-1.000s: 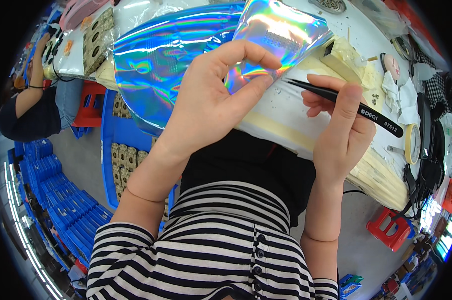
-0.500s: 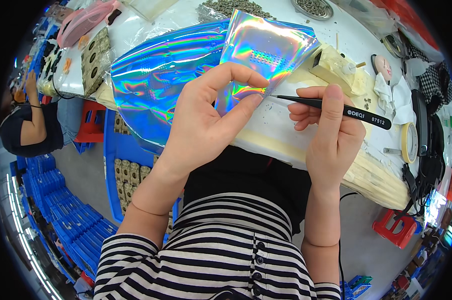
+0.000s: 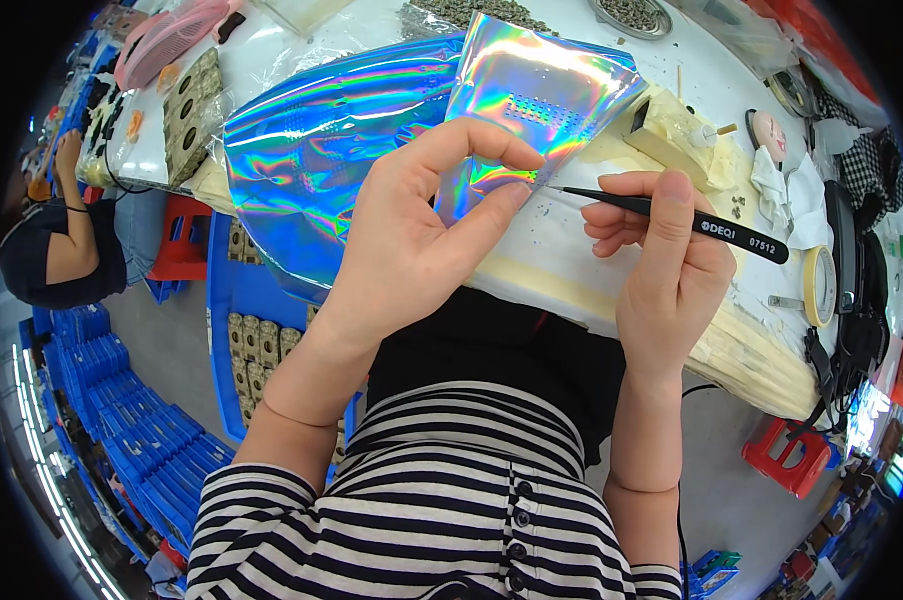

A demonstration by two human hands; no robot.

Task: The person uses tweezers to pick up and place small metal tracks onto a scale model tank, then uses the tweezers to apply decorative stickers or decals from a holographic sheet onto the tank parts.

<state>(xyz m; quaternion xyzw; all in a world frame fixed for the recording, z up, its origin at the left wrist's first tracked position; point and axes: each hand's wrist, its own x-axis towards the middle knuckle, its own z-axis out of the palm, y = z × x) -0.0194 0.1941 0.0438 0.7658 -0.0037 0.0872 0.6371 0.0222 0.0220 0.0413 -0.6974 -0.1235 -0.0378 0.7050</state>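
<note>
My left hand (image 3: pixel 412 225) is over the front edge of a shiny iridescent sheet (image 3: pixel 492 75), thumb and index finger brought together in a pinch. Whatever sits between those fingertips is too small to make out. In my right hand (image 3: pixel 672 265) is a pair of black tweezers (image 3: pixel 707 222), gripped between thumb and fingers. Their thin points reach left, close to the left fingertips. Under and beside the upper sheet lies a larger blue iridescent sheet (image 3: pixel 302 150), which hangs over the table's front edge. Tiny dark bits lie on the white tabletop by the sheet.
Small parts fill a round dish (image 3: pixel 632 15) and form a pile (image 3: pixel 497 12) at the back. A yellowish block (image 3: pixel 672 135) and a tape roll (image 3: pixel 820 285) are to the right. Blue trays (image 3: pixel 152 440) are stacked low left. Another person (image 3: pixel 67 245) sits at far left.
The right hand and tweezers have shifted slightly right, with the points a little farther from the left fingertips. The left hand keeps its pinch, almost in place.
</note>
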